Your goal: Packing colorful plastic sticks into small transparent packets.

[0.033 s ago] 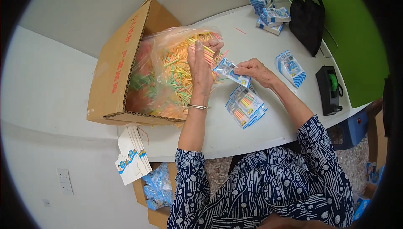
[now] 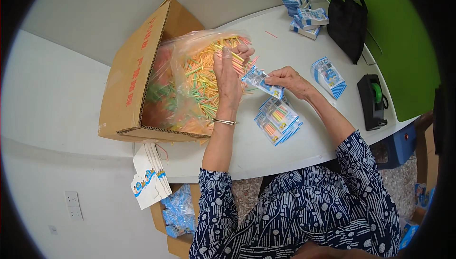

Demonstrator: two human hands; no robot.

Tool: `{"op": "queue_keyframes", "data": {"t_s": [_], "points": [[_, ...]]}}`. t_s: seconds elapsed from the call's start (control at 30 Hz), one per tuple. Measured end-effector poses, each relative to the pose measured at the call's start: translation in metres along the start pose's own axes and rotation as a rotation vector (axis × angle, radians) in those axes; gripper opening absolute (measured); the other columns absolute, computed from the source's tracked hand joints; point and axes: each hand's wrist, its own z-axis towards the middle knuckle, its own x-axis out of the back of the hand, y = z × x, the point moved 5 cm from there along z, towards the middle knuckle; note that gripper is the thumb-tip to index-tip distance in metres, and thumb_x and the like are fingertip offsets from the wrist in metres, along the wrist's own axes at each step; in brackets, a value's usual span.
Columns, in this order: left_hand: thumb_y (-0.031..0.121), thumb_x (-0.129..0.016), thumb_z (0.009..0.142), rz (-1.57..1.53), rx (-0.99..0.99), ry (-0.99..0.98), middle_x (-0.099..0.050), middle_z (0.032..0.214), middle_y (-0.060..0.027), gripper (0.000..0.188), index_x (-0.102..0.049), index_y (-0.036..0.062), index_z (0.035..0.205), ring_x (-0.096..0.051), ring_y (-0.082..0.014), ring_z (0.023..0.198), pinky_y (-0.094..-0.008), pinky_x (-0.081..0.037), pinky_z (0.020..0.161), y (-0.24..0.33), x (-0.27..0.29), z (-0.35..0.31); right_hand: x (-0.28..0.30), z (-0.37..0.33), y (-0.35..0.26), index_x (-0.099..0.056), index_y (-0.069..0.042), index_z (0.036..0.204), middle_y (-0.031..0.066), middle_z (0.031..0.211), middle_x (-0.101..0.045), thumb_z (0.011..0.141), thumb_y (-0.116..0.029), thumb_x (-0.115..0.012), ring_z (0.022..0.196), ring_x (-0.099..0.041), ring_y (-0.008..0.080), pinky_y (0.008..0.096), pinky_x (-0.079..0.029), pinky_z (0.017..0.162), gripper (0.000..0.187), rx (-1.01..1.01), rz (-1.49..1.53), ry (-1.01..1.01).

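Observation:
My left hand (image 2: 229,81) is closed around a small bundle of thin pink and yellow sticks (image 2: 234,60). Between the thumb and fingers of my right hand (image 2: 292,83) is a small blue-and-white printed plastic pouch (image 2: 266,84). Its far end meets the lower ends of the bundle; whether any stick is inside, I cannot tell. Left of my hands, a large cardboard box (image 2: 124,85) lies on its side, its clear plastic liner (image 2: 185,45) spilling many loose coloured sticks (image 2: 202,83). Just below the held pouch, several pouches with sticks (image 2: 280,119) lie overlapped on the white table (image 2: 237,157).
More pouches (image 2: 328,78) lie at the right, near a black tape dispenser (image 2: 373,102). Behind them stand a black bag (image 2: 347,28) and small stacked boxes (image 2: 311,17). Folded white cartons (image 2: 151,180) overhang the front left edge, above a carton of blue packs (image 2: 178,211).
My left hand has shifted very slightly to the right with the bundle of sticks. The right hand and the pouch look the same.

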Motion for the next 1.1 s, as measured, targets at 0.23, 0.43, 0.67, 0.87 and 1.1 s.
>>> {"op": "queue_keyframes", "data": {"t_s": [0.23, 0.43, 0.67, 0.87, 1.1], "points": [[0.025, -0.038, 0.1, 0.084, 0.016, -0.031, -0.059, 0.098, -0.0132, 0.023, -0.039, 0.0023, 0.103, -0.063, -0.0239, 0.095, -0.0317, -0.052, 0.078, -0.014, -0.001, -0.009, 0.001, -0.005, 0.002, -0.07, 0.001, 0.096, 0.001, 0.079, -0.065, 0.085, -0.023, -0.067, 0.072, -0.054, 0.0048, 0.0203, -0.043, 0.065, 0.027, 0.009, 0.012, 0.005], [0.023, -0.036, 0.101, 0.126, 0.03, -0.069, -0.059, 0.103, -0.0169, 0.022, -0.034, 0.0014, 0.104, -0.062, -0.0249, 0.099, -0.0322, -0.051, 0.082, -0.022, -0.006, -0.018, 0.003, -0.01, 0.001, -0.07, 0.001, 0.098, 0.0017, 0.081, -0.066, 0.086, -0.023, -0.066, 0.073, -0.055, 0.005, 0.0202, -0.043, 0.066, 0.027, 0.015, 0.019, 0.015], [0.021, -0.035, 0.101, 0.185, -0.053, -0.116, -0.056, 0.112, -0.0218, 0.021, -0.033, 0.0007, 0.103, -0.059, -0.0299, 0.105, -0.037, -0.052, 0.084, -0.017, -0.01, -0.028, 0.004, -0.015, 0.002, -0.07, 0.001, 0.097, 0.0018, 0.078, -0.066, 0.086, -0.023, -0.065, 0.07, -0.054, 0.0048, 0.021, -0.043, 0.063, 0.026, 0.029, -0.027, 0.056], [0.02, -0.035, 0.101, 0.309, -0.127, -0.122, -0.059, 0.11, -0.0196, 0.022, -0.035, -0.002, 0.103, -0.058, -0.0249, 0.105, -0.0352, -0.047, 0.09, -0.017, -0.009, -0.034, -0.001, -0.017, 0.001, -0.071, 0.0, 0.095, 0.0004, 0.075, -0.065, 0.086, -0.023, -0.064, 0.068, -0.053, 0.0041, 0.0208, -0.042, 0.061, 0.025, 0.049, -0.035, 0.048], [0.023, -0.04, 0.1, 0.441, 0.034, -0.227, -0.061, 0.11, -0.013, 0.029, -0.048, -0.0016, 0.113, -0.055, -0.0157, 0.098, -0.0287, -0.044, 0.086, -0.027, -0.005, -0.037, -0.001, -0.022, 0.004, -0.07, 0.0, 0.095, -0.0001, 0.076, -0.065, 0.088, -0.024, -0.062, 0.069, -0.053, 0.0035, 0.0204, -0.042, 0.061, 0.026, 0.075, 0.005, 0.07]]}}
